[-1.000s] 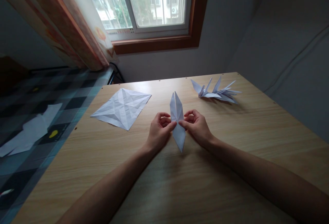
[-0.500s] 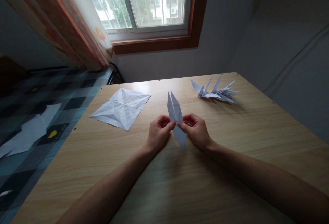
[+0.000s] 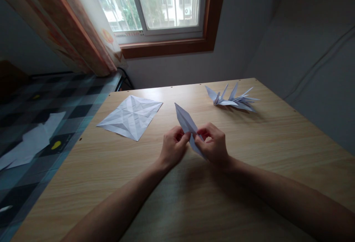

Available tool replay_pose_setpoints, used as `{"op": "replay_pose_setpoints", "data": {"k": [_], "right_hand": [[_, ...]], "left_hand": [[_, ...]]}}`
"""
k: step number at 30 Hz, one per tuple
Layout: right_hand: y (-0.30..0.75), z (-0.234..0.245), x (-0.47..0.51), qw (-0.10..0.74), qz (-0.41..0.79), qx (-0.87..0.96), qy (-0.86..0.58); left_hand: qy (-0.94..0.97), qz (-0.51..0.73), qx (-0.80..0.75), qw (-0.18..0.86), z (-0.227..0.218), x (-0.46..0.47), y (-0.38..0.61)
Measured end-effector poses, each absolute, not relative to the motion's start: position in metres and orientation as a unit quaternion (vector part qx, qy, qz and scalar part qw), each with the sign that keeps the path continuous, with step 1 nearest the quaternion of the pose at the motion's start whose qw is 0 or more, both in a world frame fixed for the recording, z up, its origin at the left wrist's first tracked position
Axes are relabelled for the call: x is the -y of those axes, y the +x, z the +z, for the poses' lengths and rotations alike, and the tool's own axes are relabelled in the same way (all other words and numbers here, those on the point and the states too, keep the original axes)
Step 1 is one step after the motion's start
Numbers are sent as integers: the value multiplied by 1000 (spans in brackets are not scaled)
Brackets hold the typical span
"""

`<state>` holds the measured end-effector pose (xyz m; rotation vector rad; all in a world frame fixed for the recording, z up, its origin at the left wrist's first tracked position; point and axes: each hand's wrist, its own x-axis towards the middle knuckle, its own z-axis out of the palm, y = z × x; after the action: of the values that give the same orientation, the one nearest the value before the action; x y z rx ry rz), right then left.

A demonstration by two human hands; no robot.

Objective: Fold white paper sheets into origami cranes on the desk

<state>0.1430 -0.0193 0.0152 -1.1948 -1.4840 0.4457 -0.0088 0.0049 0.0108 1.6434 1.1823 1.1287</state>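
Note:
A narrow, diamond-shaped piece of folded white paper (image 3: 186,120) is pinched between both hands above the middle of the table. It slants, one point up toward the window and the other down by my right palm. My left hand (image 3: 175,145) is closed, thumb and forefinger gripping its left edge near the middle. On the opposite edge, my right hand (image 3: 213,144) is closed on the paper and covers part of its lower half. A creased, unfolded paper square (image 3: 131,118) lies flat to the left of my hands.
Several folded paper cranes (image 3: 233,99) sit clustered at the table's back right. The wooden table (image 3: 144,190) has its left edge beside a bed with a checked cover (image 3: 24,97), where loose white sheets (image 3: 36,140) lie. A window (image 3: 169,3) and curtain (image 3: 91,23) are behind.
The folded paper has turned, its upper end swinging left and its lower end right. Two separate upper points showed before; now one shows. My right hand has rotated over the paper slightly.

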Motion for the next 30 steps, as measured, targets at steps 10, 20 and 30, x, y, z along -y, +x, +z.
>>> {"op": "replay_pose_setpoints", "data": {"k": [10, 20, 30], "right_hand": [[145, 10, 22, 531, 32, 725, -437], [149, 8, 21, 465, -88, 784, -402], [147, 7, 17, 524, -15, 754, -396]], "left_hand": [[654, 465, -437, 405, 15, -3, -9], [627, 462, -428, 459, 11, -2, -8], [594, 494, -421, 475, 14, -3, -8]]}}
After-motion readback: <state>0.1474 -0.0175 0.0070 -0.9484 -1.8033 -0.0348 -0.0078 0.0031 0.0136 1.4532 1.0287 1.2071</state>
